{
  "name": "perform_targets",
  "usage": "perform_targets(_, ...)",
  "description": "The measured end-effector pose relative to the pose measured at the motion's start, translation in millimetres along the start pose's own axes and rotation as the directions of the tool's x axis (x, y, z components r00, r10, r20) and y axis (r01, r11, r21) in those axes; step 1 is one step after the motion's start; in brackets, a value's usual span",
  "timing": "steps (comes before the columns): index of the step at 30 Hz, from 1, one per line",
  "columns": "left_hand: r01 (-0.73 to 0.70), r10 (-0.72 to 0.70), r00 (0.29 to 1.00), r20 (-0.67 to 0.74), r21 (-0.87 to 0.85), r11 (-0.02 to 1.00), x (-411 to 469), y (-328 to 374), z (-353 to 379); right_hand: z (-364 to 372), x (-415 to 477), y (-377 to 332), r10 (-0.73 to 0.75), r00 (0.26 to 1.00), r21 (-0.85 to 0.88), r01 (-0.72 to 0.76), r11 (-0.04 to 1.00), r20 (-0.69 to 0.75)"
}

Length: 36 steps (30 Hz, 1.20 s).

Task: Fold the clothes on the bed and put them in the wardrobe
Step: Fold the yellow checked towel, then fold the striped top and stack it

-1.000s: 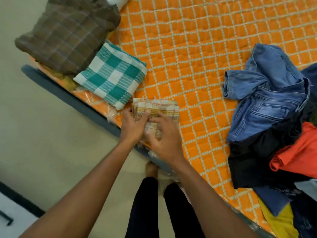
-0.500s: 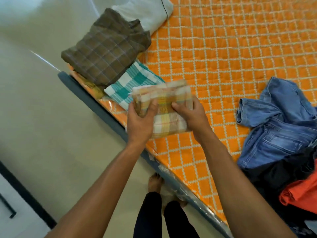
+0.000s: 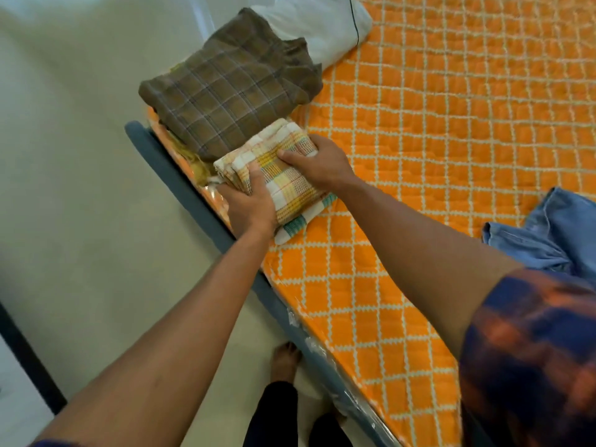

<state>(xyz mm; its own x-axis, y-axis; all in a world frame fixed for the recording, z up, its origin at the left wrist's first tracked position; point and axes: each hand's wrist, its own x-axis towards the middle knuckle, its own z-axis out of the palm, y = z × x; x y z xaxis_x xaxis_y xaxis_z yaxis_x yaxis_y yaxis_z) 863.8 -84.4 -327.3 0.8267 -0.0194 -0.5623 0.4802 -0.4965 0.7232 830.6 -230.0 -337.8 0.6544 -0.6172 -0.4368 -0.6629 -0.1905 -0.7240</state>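
I have my left hand (image 3: 248,208) and right hand (image 3: 317,166) curled round the folded yellow checked cloth (image 3: 285,183), gripping its sides. It sits on the green checked cloth (image 3: 295,225) at the bed (image 3: 419,156) edge, just beside the brown plaid garment (image 3: 225,95).

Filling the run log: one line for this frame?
phase: stacking | left hand: grips yellow checked cloth | right hand: grips it | on green checked cloth, beside brown plaid garment

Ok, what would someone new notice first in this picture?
The bright orange quilted bedspread fills the right side. At its left edge the left hand and right hand grip a folded yellow checked cloth over a teal checked cloth, beside a folded brown plaid garment.
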Motion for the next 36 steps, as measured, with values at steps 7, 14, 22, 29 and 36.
perform_targets(7,0.039,-0.075,0.986,-0.15,-0.23,0.972,-15.8,10.6,-25.7,-52.1,-55.6,20.1,0.012,1.0,0.141,-0.012,0.99,0.005)
perform_targets(14,-0.257,0.27,0.95,-0.159,0.098,0.961,-98.2,-42.7,-31.8,-145.2,-227.0,172.7,0.127,0.987,-0.314,-0.153,0.937,-0.102)
perform_targets(22,-0.412,-0.133,0.637,0.76,0.48,0.774,-266.6,-153.4,80.5,-230.2,-428.9,335.9,-0.051,0.956,-0.698,-0.174,0.695,-0.289)
perform_targets(29,-0.33,-0.067,0.606,0.793,0.326,0.886,-360.5,-201.5,153.0,-269.4,-452.9,382.0,-0.11,0.966,-0.575,-0.046,0.817,-0.235)
perform_targets(36,-0.637,0.251,0.649,0.718,0.333,0.695,-395.5,-209.8,148.3,-294.7,-481.3,408.6,-0.019,0.971,-0.418,-0.085,0.904,-0.239)
